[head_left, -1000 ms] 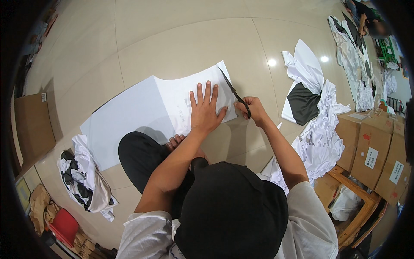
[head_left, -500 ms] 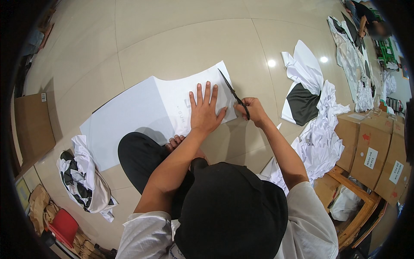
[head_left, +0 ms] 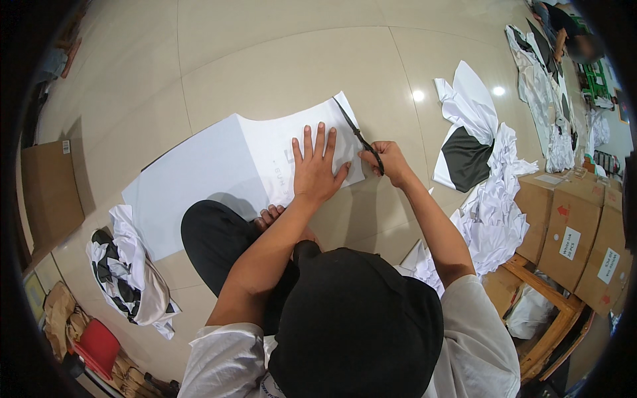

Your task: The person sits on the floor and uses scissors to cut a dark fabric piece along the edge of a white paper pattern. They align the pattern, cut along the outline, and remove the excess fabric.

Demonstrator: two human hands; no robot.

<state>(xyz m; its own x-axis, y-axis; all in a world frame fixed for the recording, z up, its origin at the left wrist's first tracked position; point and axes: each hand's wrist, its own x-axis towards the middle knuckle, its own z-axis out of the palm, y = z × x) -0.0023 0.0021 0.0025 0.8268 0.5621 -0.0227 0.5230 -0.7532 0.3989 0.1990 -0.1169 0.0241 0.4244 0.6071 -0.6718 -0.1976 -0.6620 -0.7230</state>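
A large pale sheet [head_left: 192, 176] lies on the floor before me, and a whiter piece [head_left: 269, 136] with faint printing covers its right part. My left hand [head_left: 317, 169] is spread flat on the whiter piece, fingers pointing away from me. In my right hand [head_left: 391, 163] I grip black scissors [head_left: 356, 131] by their handles. Their long blades run along the right edge of the whiter piece, tips near its far right corner. Whether the blades are parted or closed around the edge is hard to tell. My bare toes touch the sheet's near edge.
Crumpled white cloth [head_left: 494, 212] and a white-and-black piece [head_left: 468, 159] lie to the right, beside stacked cardboard boxes [head_left: 564, 232]. A black-and-white cloth heap [head_left: 126, 278] sits at left, near a cardboard box [head_left: 50, 189]. Another person [head_left: 561, 33] is at the far right.
My right hand and the scissors have shifted slightly away from me along the sheet's right edge. My left hand stays flat in nearly the same place.
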